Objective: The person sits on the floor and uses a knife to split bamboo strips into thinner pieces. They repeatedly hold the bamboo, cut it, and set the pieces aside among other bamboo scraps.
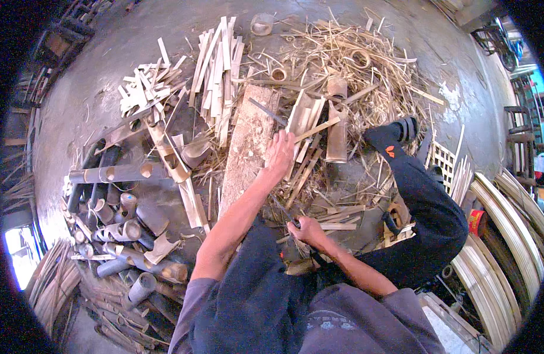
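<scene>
My left hand (279, 152) is closed at the right edge of a worn wooden board (248, 138). A pale bamboo strip (320, 128) sticks out from its fingers to the right, crossing in front of a bamboo tube (337, 140). Just beyond those fingers, a dark narrow blade (266, 110) lies over the board. Split bamboo pieces (305, 112) stand beside the hand. Nearer my body, my right hand (309, 230) is wrapped round the dark handle of what looks like a knife; its thin blade (281, 206) points up and left.
Bamboo strips (216, 76) and shorter pieces (145, 88) are piled beyond the board. Shavings (354, 59) heap at the far right. Cut tubes (124, 230) crowd the left. My outstretched leg (425, 200) bounds the right side, with bundled long strips (490, 289) beyond it.
</scene>
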### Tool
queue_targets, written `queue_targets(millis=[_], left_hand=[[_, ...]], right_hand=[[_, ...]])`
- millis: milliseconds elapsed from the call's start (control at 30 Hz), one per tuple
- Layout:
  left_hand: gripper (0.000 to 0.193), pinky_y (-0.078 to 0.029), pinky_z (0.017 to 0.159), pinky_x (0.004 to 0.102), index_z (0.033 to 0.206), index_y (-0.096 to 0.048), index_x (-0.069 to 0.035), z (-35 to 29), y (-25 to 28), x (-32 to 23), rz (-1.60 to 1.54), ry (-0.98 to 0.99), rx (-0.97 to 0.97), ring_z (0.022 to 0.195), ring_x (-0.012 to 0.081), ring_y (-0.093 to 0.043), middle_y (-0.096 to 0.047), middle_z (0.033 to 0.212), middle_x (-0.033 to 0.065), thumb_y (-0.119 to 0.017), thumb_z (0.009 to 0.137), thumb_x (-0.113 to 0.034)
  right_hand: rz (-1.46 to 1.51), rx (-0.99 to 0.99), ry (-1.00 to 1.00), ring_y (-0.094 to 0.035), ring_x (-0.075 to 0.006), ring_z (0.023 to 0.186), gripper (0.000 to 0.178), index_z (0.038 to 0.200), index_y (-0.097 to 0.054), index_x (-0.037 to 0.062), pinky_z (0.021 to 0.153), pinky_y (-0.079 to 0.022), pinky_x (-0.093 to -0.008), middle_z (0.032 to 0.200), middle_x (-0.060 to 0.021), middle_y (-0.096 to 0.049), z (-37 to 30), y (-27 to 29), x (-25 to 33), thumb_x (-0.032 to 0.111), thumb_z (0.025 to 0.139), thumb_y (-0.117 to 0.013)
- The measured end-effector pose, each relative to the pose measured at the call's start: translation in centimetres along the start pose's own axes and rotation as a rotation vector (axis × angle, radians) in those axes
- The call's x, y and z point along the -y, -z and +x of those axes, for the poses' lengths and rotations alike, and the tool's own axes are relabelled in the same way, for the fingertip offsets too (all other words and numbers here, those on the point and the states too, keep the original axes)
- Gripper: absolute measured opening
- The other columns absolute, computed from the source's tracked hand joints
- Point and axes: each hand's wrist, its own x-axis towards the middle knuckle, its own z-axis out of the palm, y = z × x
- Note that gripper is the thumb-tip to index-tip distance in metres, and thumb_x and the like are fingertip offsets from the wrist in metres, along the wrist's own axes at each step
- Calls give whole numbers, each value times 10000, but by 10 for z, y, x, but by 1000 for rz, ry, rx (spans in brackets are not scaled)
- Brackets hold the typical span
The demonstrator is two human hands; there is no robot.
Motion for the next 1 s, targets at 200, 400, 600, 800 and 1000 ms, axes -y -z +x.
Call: queue_targets(millis=[200, 400, 600, 800, 1000], left_hand=[[432, -512, 620, 518, 1220, -436, -19, 15, -21, -11, -518, -91, 289, 725, 437, -640, -624, 803, 247, -587, 861, -204], [382, -521, 679, 481, 1101, -570, -63, 45, -4, -29, -388, 280, 96, 768, 421, -640, -655, 804, 214, -586, 877, -371], [412, -548, 783, 423, 1154, -549, 5, 61, -55, 4, -36, 431, 438, 999, 315, -627, -585, 1078, 194, -584, 845, -266], [150, -538, 606, 416, 890, -658, -82, 43, -27, 36, 223, 74, 296, 732, 298, -654, -660, 816, 128, -536, 809, -116], [178, -494, 638, 508, 830, -592, 7, 56, 14, 33, -482, 182, -52, 706, 440, -612, -617, 745, 251, -569, 821, -169]], right_hand=[[67, -72, 56, -610, -445, 715, 459, 837, -624, -20, 636, -476, -502, 744, -277, -615, 4, 2, -4, 436, 843, -577], [16, 12, 21, -612, -451, 734, 460, 828, -619, -1, 651, -482, -508, 751, -279, -619, 8, 5, -7, 458, 829, -579], [-47, 51, 17, -646, -382, 737, 367, 884, -631, 26, 654, -507, -439, 774, -210, -653, 17, -22, -21, 385, 810, -613], [-134, 69, -49, -632, -446, 821, 577, 953, -617, -19, 740, -506, -511, 863, -279, -650, 18, 0, -25, 535, 806, -555], [-34, 81, 4, -612, -457, 769, 509, 824, -599, -23, 675, -480, -520, 758, -286, -616, 13, 4, -8, 483, 829, -549]])
